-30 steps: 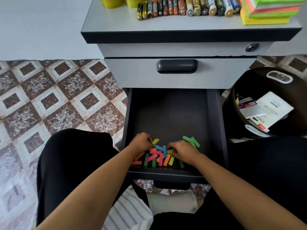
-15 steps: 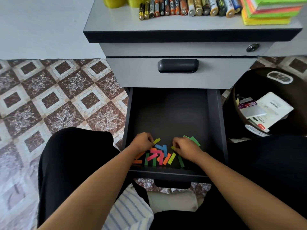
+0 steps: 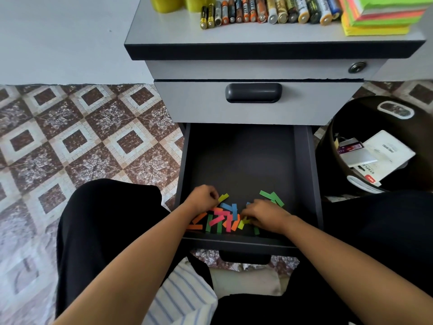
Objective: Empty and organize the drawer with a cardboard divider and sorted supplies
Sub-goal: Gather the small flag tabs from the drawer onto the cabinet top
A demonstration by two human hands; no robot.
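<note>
The bottom drawer [image 3: 241, 160] of a grey cabinet [image 3: 257, 71] is standing pulled out towards a seated person, and a loose heap of coloured paper strips [image 3: 222, 219] is lying on its dark floor close to the front wall. Both bare hands are reaching into the drawer. The left hand [image 3: 202, 199] is sitting at the left edge of the heap with its fingers curled in, the fingertips just beside a yellow strip [image 3: 223, 197]; whether it is pinching anything cannot be told. The right hand [image 3: 264, 215] is resting on the right side of the heap, fingers bent down onto the strips, and whether it is gripping any of them cannot be told either. A few green strips [image 3: 271, 198] are lying just behind that hand. On the cabinet top a row of batteries [image 3: 269, 11] is lying beside stacked sticky notes [image 3: 379, 17]. To the right, a dark bin [image 3: 346, 127] is holding white packaging [image 3: 386, 151].
</note>
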